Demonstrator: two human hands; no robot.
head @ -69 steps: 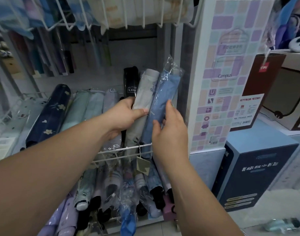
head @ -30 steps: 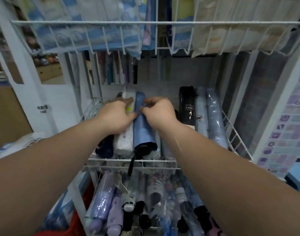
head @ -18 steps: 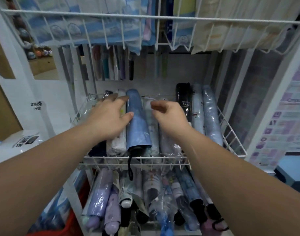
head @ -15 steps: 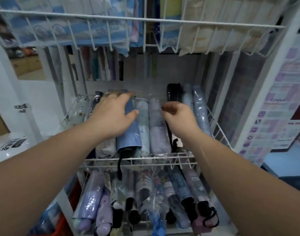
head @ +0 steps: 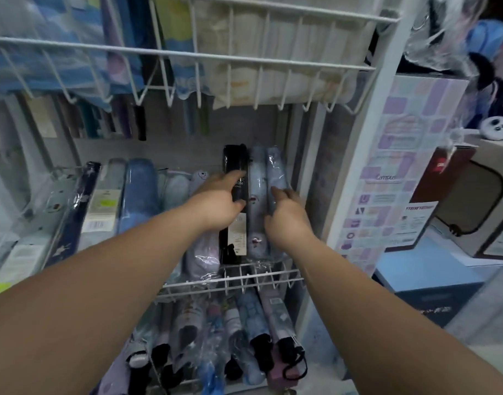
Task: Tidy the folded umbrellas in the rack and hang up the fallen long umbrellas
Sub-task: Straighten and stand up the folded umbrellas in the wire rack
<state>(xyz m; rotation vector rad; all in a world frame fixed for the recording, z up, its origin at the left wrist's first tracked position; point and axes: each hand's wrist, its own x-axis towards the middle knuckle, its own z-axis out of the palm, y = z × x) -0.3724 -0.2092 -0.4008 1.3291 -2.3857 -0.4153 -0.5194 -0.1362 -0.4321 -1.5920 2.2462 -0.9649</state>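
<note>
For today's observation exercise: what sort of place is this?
Probably a shop: plastic-wrapped folded umbrellas with paper tags fill a white wire rack, beside a pastel Campus stationery display panel.

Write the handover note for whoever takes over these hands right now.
Left hand: open, fingers lying on the black folded umbrella.
Right hand: open, fingertips against the rightmost pale blue umbrella.
Both umbrellas lie at the right end of the middle wire shelf.
Done: that shelf's row lies side by side.
Left: square up these two, check the lower shelf umbrellas, hang fallen long umbrellas, none in view.
</note>
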